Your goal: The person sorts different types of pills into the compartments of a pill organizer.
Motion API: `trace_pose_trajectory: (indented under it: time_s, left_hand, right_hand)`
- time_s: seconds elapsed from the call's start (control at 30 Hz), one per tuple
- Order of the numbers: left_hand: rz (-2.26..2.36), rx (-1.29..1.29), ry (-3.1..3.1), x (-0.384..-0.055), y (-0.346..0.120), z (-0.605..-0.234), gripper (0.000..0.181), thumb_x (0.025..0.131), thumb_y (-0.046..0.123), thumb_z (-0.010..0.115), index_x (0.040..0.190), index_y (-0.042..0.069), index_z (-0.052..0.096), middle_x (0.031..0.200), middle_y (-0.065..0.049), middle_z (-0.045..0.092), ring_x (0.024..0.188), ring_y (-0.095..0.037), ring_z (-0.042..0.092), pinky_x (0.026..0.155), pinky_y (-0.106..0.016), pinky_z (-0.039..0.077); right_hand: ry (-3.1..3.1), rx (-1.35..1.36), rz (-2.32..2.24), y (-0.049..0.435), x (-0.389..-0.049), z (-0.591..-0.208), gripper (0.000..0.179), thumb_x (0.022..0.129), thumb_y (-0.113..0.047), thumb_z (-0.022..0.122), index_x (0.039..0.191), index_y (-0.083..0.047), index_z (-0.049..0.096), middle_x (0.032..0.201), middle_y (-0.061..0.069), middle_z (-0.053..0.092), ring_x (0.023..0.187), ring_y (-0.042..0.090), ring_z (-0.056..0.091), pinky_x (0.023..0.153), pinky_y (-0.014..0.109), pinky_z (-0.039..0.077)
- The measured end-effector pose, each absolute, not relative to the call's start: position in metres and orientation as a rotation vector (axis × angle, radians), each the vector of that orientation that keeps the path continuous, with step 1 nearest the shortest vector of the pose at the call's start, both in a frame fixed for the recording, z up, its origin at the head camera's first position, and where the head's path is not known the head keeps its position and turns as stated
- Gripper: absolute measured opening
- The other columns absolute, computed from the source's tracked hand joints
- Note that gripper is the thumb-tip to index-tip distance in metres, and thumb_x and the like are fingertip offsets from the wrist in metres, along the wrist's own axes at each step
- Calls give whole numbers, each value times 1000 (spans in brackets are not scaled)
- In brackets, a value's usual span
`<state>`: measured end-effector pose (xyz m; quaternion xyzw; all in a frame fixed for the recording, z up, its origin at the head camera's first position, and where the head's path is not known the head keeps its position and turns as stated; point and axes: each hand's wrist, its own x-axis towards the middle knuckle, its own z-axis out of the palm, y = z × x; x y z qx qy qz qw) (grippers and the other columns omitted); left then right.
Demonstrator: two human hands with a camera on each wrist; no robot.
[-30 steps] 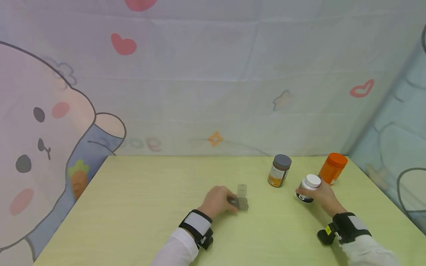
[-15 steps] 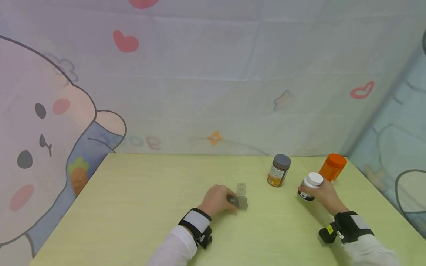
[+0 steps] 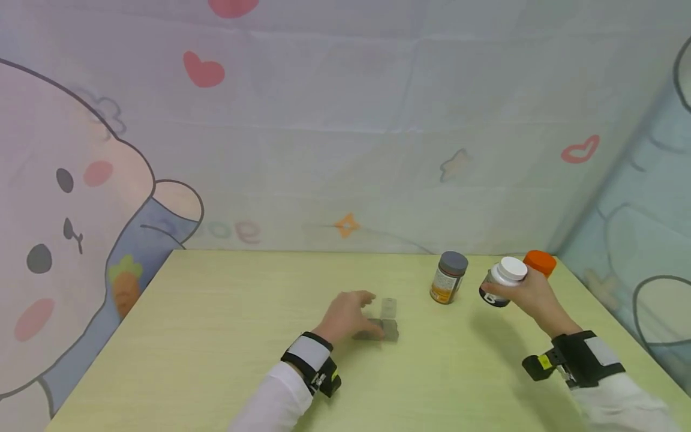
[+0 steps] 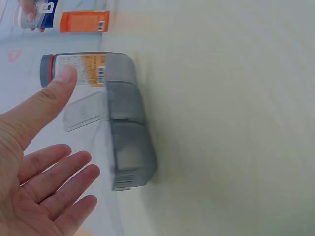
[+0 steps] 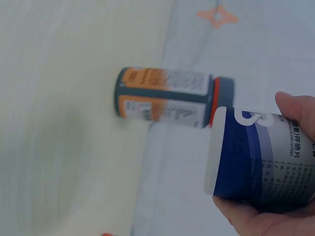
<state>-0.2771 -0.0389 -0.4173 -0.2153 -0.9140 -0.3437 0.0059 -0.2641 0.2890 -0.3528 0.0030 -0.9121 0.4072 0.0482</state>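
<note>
My right hand (image 3: 540,300) grips a white pill bottle (image 3: 499,277) with a dark blue label, held above the table; its white cap is on. In the right wrist view, thumb and fingers go round this bottle (image 5: 266,157). My left hand (image 3: 345,318), its fingers spread, is beside a grey translucent pill organizer (image 3: 390,330) on the table. One lid (image 3: 388,308) of the organizer stands open, flipped to the far side. The left wrist view shows three compartments of the organizer (image 4: 130,132), with a gap between them and the fingers; their contents cannot be seen.
A grey-capped bottle (image 3: 449,277) with a white and orange label stands between the organizer and the right hand. Behind the right hand is an orange bottle (image 3: 540,262), partly hidden. A printed cloth (image 3: 324,150) hangs along the table's back edge.
My left hand has let go of the organizer and spread its fingers, moving slightly left. My right hand has lifted the white pill bottle up off the table.
</note>
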Motion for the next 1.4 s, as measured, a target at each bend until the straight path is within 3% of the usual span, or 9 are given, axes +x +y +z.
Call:
trace_pose_trajectory:
  time_s: [0.3, 0.83, 1.1, 1.4]
  left_hand:
    - [-1354, -607, -2756, -276, -38, -400, 85, 60, 30, 84, 130, 3, 45, 127, -12, 51, 110, -26, 52, 84, -33, 46]
    - [-1430, -837, -2718, -249, -27, -394, 90, 58, 34, 85, 132, 4, 43, 129, -10, 50, 116, -27, 49, 93, -35, 41]
    - [-1671, -1048, -2597, -220, -32, -399, 79, 59, 22, 86, 127, 11, 48, 122, 4, 55, 110, -7, 51, 94, -27, 40]
    - [-1952, -1064, -2423, -200, -34, -401, 64, 64, 8, 82, 121, 6, 53, 115, -2, 59, 105, -7, 55, 88, -20, 43]
  right_hand:
    - [-2777, 235, 1160, 247, -252, -328, 66, 77, -32, 72, 120, 9, 43, 114, 29, 52, 98, 39, 53, 79, 48, 47]
    - [-2642, 725, 1337, 172, -220, -334, 45, 69, -21, 79, 107, -5, 60, 97, 7, 64, 83, 16, 59, 68, 30, 49]
    - [-2593, 835, 1378, 152, -194, -356, 50, 67, -25, 81, 108, -5, 60, 95, 2, 65, 83, 7, 57, 70, 27, 48]
    - [-2556, 869, 1357, 140, -178, -371, 59, 66, -29, 81, 117, -10, 58, 109, -1, 64, 99, 7, 56, 80, 28, 46]
